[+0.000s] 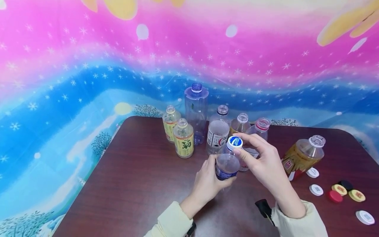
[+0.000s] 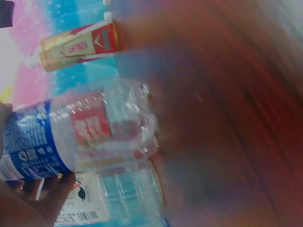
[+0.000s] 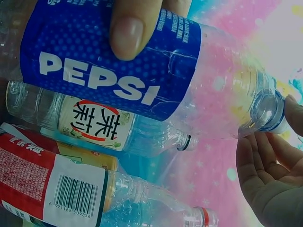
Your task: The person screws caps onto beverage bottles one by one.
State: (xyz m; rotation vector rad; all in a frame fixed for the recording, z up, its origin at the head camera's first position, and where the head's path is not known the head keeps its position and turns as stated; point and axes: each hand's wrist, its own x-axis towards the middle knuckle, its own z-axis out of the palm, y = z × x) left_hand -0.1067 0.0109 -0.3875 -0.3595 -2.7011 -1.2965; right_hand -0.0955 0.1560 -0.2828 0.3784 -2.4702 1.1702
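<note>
One curled left grip (image 1: pixel 207 181) round Pepsi bottle (image 1: pixel 227 162), right grip (image 1: pixel 267 160) on cap (image 1: pixel 235 142)

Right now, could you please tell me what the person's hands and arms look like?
The left hand and right hand are bare, with no gloves or visible rings. The sleeves are pale cream, with small black parts beside them.

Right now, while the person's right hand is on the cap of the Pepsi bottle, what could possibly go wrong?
The Pepsi bottle might turn or slip in the left hand if the cap is twisted hard.

The blue-topped white cap is small and held between thumb and fingers, so it could drop.

The uncapped bottle with the red neck ring stands close behind the right hand, which might knock it.
</note>
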